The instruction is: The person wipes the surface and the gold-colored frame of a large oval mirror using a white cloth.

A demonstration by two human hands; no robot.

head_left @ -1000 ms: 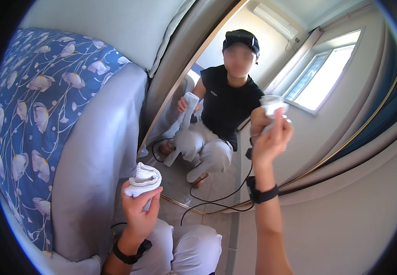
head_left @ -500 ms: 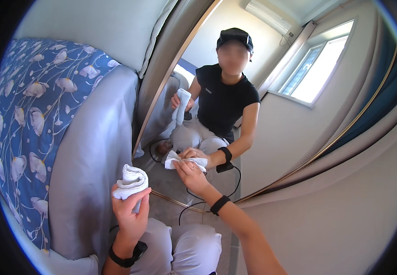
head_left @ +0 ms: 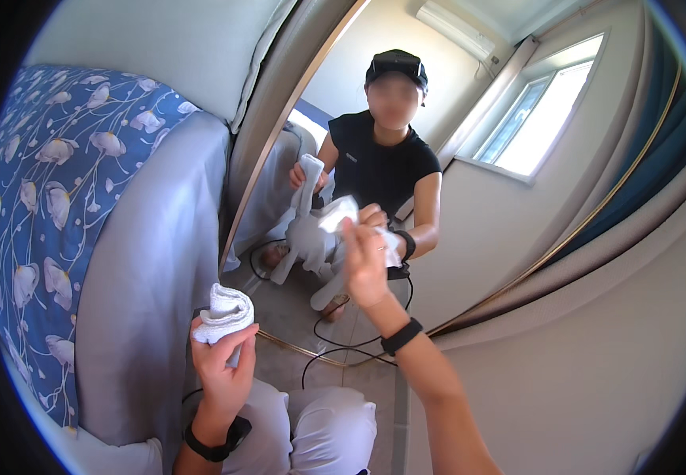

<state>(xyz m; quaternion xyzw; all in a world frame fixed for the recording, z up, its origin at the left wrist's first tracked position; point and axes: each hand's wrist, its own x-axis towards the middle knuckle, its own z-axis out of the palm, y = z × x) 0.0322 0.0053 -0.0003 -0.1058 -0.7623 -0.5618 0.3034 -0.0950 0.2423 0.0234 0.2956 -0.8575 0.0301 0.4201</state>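
Note:
A large gold-edged mirror stands in front of me and reflects my arms and body. My right hand is raised before the glass, fingers closed on a thin white cloth. Part of that cloth is blurred, and more of it shows beside the hand; whether it presses on the glass I cannot tell. Low on the left, my left hand pinches a folded white towel with ribbed texture, held upright and apart from the mirror.
To the left is a bed with a blue flowered cover and a grey padded side. A black cable loops on the floor near the mirror's bottom edge. My knees are below. A pale wall fills the right.
My right hand has moved up and slightly right across the mirror with the white cloth. My left hand and its towel have stayed almost still. The view has shifted slightly.

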